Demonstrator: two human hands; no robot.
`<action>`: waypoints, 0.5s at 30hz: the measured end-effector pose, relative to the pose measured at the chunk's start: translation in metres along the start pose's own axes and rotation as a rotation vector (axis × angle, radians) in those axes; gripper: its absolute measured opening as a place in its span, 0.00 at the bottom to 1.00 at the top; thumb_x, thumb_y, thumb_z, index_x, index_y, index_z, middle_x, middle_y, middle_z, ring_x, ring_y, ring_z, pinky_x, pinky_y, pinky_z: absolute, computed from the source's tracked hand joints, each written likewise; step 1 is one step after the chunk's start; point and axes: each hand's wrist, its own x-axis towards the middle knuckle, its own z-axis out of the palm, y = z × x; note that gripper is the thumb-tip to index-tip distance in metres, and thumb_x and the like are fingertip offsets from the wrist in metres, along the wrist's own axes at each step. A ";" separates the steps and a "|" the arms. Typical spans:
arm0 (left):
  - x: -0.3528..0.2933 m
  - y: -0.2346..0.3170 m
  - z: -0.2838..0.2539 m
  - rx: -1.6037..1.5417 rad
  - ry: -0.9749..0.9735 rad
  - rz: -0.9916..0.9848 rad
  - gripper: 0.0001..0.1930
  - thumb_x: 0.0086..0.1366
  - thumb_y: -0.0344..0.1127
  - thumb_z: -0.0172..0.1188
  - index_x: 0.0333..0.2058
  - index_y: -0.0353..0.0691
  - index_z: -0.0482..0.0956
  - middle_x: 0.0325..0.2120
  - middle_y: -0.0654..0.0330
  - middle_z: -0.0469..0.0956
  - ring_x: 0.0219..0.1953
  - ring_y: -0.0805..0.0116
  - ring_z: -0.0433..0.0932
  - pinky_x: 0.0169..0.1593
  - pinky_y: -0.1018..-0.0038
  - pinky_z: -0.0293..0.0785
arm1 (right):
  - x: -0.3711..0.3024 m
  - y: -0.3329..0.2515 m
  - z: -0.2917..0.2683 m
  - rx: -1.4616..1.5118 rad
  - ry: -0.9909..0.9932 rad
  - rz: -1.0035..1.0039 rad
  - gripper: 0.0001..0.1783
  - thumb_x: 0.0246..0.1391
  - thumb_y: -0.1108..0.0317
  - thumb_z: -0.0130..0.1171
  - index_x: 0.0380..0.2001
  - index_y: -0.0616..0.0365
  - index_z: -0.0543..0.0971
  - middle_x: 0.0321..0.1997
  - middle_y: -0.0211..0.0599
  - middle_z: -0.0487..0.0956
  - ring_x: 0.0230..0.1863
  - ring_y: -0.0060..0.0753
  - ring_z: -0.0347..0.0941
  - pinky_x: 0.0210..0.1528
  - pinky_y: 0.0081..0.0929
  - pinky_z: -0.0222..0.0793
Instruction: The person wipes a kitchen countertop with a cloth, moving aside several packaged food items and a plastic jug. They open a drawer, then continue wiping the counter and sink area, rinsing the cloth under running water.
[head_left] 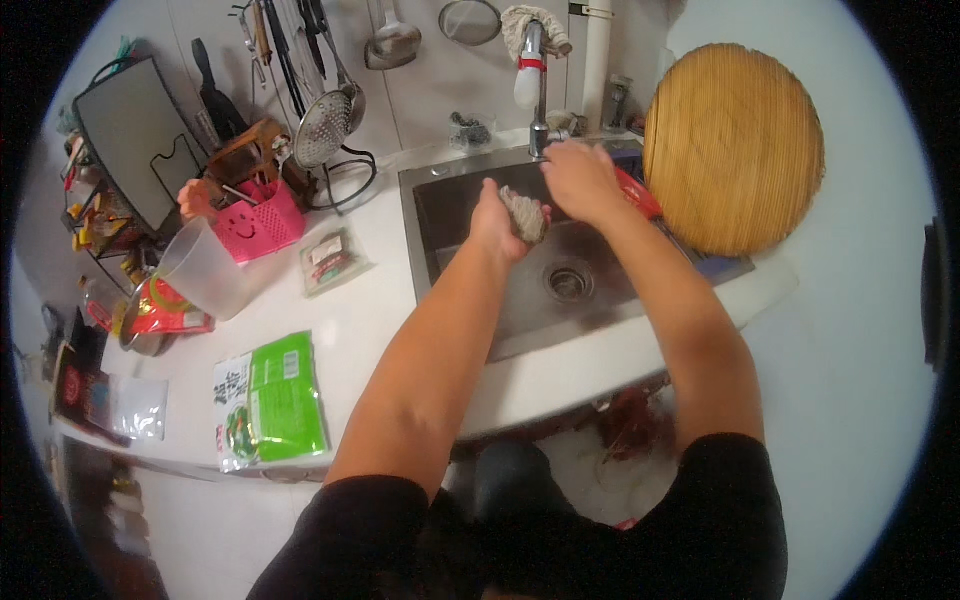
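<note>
Over the sink (440, 262), my left hand (492, 222) is closed, palm up, around a crumpled greyish-beige rag or scrubber (526, 216); its exact kind does not show. My right hand (582, 182) is just below and in front of the base of the metal faucet (539, 110). Its fingers bend away from me and partly hide each other, so I cannot make out whether they touch the faucet. A white piece with a red band hangs at the spout, and a beige cloth (545, 28) drapes over the top.
A round wooden board (738, 150) leans at the sink's right. Left on the white counter (370, 330) are a green packet (288, 396), a small clear packet (333, 261), a translucent plastic jug (208, 270) and a pink utensil basket (262, 222). Skimmers (324, 130) and ladles hang behind.
</note>
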 end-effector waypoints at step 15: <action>0.023 -0.013 -0.023 -0.210 -0.137 0.055 0.44 0.68 0.74 0.43 0.53 0.30 0.68 0.43 0.43 0.75 0.45 0.45 0.76 0.53 0.51 0.76 | 0.079 0.138 0.096 -0.644 -0.109 -0.083 0.27 0.68 0.61 0.39 0.65 0.61 0.69 0.70 0.42 0.69 0.71 0.36 0.63 0.75 0.38 0.51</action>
